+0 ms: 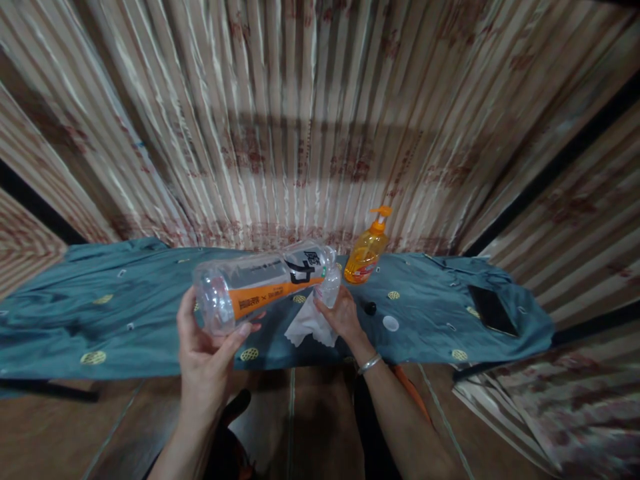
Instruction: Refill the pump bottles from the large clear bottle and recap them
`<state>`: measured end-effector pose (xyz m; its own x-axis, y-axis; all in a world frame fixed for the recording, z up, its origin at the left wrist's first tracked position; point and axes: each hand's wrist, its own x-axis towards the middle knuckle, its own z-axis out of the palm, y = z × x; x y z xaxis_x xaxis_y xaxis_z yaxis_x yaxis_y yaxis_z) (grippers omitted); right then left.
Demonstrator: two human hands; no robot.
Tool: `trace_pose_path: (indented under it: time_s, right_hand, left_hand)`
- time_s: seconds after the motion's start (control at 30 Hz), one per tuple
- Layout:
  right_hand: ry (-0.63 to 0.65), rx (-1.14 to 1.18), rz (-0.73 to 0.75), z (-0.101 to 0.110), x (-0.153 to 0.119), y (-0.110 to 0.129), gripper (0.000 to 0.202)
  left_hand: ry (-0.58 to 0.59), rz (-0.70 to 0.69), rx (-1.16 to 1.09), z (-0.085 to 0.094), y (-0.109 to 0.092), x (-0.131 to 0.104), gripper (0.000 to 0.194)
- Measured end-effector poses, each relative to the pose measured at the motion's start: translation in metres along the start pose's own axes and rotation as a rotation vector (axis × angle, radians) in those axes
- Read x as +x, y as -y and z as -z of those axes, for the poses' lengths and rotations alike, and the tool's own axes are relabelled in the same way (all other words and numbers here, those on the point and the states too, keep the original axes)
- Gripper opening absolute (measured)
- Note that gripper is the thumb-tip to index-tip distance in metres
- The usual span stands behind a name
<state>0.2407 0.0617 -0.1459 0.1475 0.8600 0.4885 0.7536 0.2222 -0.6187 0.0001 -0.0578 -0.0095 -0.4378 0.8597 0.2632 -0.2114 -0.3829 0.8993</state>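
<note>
A large clear plastic bottle (270, 277) with an orange and silver label lies tilted sideways in the air above the cloth-covered table. My left hand (213, 340) is wrapped round its base end from below, thumb on the near side. At the neck end, my right hand (343, 313) is closed on a white tissue (313, 323), which hangs down below the bottle. The tissue and fingers are against the neck; how the fingertips sit there is partly hidden. Close to my right hand lie a small black cap (370, 308) and a white round disc (391, 323).
An orange pump bottle (367, 250) stands behind my right hand. A dark phone-like slab (493, 311) lies at the right of the table's green cloth (150, 287). Striped curtains (300, 133) hang behind and on both sides, with dark frame bars.
</note>
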Motion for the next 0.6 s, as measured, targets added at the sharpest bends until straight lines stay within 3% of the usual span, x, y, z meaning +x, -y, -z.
trace_pose_path:
  time_s: [0.23,0.6]
  right_hand:
    - [0.029,0.001,0.001,-0.004,-0.001,-0.003,0.048]
    - [0.003,0.0,0.026,-0.008,-0.002,-0.008,0.052]
  left_hand:
    - [-0.097,-0.023,-0.078,-0.009,-0.002,-0.001,0.095]
    - [-0.104,-0.026,-0.094,-0.012,-0.004,0.0,0.091]
